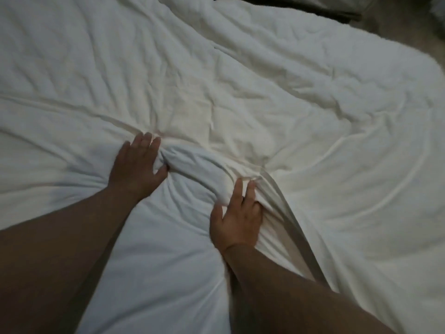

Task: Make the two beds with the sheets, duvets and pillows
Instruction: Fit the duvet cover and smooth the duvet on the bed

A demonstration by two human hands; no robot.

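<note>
**A:** What are your hands doing?

**B:** Your left hand (138, 162) lies spread, with straight fingers pressing down and the thumb set against a bunched fold (197, 169). Your right hand (237, 213) has its outer fingers curled into the same fold from the near side and grips it. The first two fingers lie straighter on top.

**A:** Why hold it like that?

**B:** My guess is that you pin with the left so the cloth under it stays put. The right hand can then draw the slack toward the hem (292, 220) beside it. Creases fan out from both hands, so the pull starts there.

**A:** And the duvet?

**B:** The duvet (265, 92) is white and soft and crumpled all over. It covers the bed (431, 83) from your arms to the far edge, where a strip of floor (397, 27) shows. It is spread out but not yet smooth. Long ridges run to the left, and there is puckering in the middle. I can't tell whether the flatter cloth to the right of the hem is the duvet or a sheet.
</note>
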